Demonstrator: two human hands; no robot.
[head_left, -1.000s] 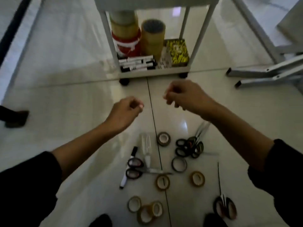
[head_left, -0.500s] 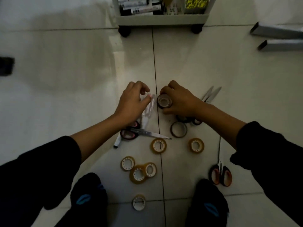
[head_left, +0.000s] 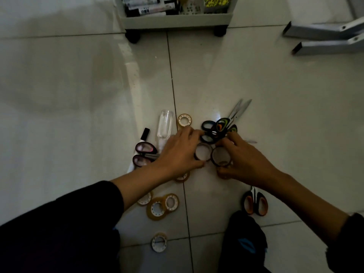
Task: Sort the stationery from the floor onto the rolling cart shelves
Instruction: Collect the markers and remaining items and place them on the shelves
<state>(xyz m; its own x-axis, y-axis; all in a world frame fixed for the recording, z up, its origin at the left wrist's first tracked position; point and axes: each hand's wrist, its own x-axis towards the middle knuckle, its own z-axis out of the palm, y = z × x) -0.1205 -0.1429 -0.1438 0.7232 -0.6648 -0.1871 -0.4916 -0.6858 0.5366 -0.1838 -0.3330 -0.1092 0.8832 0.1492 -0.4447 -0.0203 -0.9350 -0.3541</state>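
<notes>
Dark tape rolls sit side by side; left hand (head_left: 178, 152) grips one (head_left: 202, 152), right hand (head_left: 243, 161) the other (head_left: 220, 156).

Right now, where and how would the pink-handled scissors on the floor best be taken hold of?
Probably by the handle loops. The pink-handled scissors lie flat on the tile, loops bare and facing left, while the blades run right under the left hand, which is gripping a dark tape roll. Come from above on the left and pinch across both loops.
</notes>
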